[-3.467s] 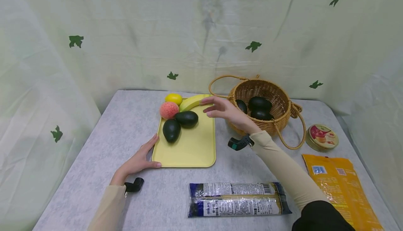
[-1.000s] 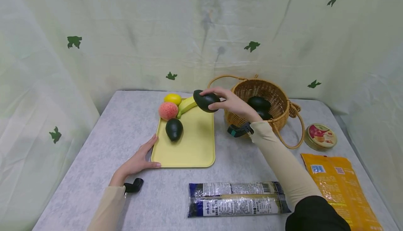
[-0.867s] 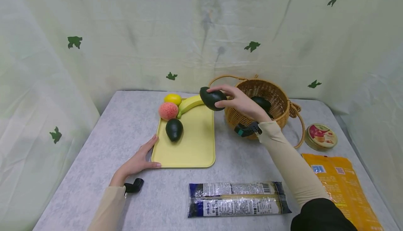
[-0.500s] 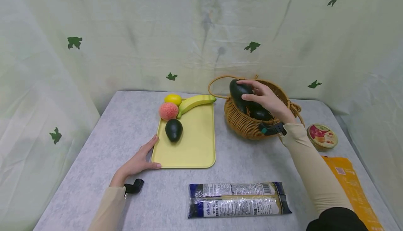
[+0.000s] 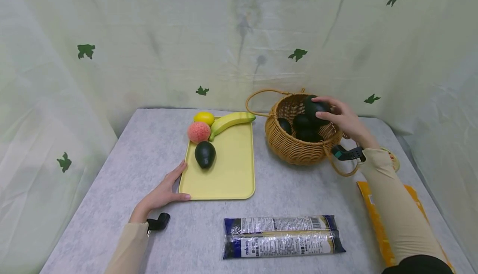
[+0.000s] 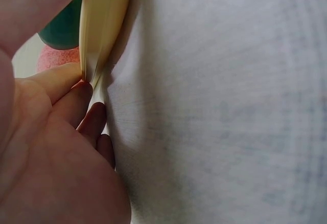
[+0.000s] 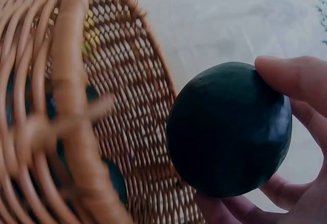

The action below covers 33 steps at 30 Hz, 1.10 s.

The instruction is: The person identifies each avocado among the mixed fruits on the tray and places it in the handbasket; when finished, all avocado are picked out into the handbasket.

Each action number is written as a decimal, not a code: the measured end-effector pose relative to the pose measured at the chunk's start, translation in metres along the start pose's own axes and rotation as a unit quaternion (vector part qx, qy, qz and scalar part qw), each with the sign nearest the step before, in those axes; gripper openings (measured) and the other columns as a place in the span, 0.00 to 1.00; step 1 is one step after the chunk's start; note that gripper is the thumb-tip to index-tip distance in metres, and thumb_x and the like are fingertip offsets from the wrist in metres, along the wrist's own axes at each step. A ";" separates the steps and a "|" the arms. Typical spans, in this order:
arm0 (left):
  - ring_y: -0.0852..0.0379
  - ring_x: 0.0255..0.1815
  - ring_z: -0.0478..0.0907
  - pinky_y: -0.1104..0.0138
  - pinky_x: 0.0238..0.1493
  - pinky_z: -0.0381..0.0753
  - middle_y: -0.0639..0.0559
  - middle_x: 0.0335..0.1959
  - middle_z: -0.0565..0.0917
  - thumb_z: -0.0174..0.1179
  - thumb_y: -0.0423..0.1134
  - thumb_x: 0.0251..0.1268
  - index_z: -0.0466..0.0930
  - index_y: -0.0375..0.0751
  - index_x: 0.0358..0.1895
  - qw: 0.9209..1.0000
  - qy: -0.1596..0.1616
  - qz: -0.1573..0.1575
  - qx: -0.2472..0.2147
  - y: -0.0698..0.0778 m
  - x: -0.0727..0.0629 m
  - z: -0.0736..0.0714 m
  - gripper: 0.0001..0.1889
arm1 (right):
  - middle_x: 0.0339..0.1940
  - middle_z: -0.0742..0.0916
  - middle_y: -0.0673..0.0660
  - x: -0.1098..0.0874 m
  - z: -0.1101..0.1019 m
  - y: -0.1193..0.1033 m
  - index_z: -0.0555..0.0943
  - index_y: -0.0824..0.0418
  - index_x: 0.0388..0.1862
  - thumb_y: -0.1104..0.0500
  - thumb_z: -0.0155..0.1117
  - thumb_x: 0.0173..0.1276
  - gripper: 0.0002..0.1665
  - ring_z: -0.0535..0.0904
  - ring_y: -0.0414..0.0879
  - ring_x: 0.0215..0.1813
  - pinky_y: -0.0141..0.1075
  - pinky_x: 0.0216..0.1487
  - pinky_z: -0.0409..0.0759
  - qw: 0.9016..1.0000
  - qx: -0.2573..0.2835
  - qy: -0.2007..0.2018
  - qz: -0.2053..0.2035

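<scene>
My right hand (image 5: pixel 345 120) holds a dark green avocado (image 5: pixel 313 107) at the right side of the wicker basket (image 5: pixel 289 151), over its opening. In the right wrist view, thumb and fingers wrap the avocado (image 7: pixel 230 129) beside the basket's inner wall. Several more avocados (image 5: pixel 309 135) lie inside the basket. With fingers extended, my left hand (image 5: pixel 160 195) rests at the near left corner of a yellow tray (image 5: pixel 228 178), its fingertips against the rim (image 6: pixel 102 29) in the left wrist view. One avocado (image 5: pixel 205 154) lies on the tray below a pink round fruit (image 5: pixel 198 132), a lemon (image 5: pixel 203 118) and a banana (image 5: pixel 231 121).
A long plastic-wrapped packet (image 5: pixel 284 237) with blue ends lies in front of the tray and basket. An orange bag (image 5: pixel 379 228) and a round tin (image 5: pixel 395 162) are at the right, both partly covered by my right sleeve. A patterned curtain (image 5: pixel 224 37) hangs behind the table.
My right hand has picked up one of the tray's two avocados and carried it right, over to the basket. My left hand has stayed at the tray's corner.
</scene>
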<state>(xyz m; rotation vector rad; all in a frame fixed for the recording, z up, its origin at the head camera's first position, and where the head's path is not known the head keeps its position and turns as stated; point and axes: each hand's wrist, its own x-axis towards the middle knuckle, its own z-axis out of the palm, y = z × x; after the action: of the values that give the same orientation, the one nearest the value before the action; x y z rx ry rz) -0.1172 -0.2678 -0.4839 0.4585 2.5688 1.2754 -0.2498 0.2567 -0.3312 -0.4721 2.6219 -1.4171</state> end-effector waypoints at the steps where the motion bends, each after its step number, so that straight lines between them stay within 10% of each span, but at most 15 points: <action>1: 0.32 0.73 0.37 0.38 0.66 0.41 0.36 0.76 0.42 0.73 0.41 0.50 0.44 0.32 0.75 1.000 0.000 -0.002 0.000 0.000 0.000 0.000 0.55 | 0.71 0.66 0.52 -0.001 -0.002 0.001 0.68 0.48 0.71 0.48 0.59 0.71 0.30 0.69 0.53 0.47 0.46 0.41 0.67 1.000 -0.005 0.002 0.006; 7: 0.32 0.74 0.37 0.37 0.66 0.41 0.36 0.76 0.42 0.73 0.41 0.50 0.44 0.32 0.75 1.000 0.000 -0.006 -0.002 0.001 -0.001 0.001 0.55 | 0.75 0.59 0.57 -0.006 -0.010 0.006 0.68 0.51 0.70 0.47 0.61 0.69 0.32 0.59 0.64 0.68 0.64 0.60 0.58 0.999 -0.037 0.015 0.020; 33: 0.32 0.73 0.37 0.37 0.65 0.42 0.37 0.77 0.41 0.73 0.41 0.51 0.44 0.32 0.75 1.000 -0.002 -0.005 0.002 0.002 -0.001 -0.001 0.54 | 0.61 0.72 0.67 -0.003 0.005 0.007 0.73 0.64 0.63 0.61 0.55 0.73 0.21 0.71 0.62 0.58 0.57 0.54 0.70 0.994 -0.111 0.018 -0.004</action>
<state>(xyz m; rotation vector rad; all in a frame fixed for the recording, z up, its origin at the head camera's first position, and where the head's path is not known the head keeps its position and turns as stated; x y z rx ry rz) -0.1164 -0.2677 -0.4811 0.4487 2.5681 1.2649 -0.2473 0.2576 -0.3397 -0.4860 2.8246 -1.1508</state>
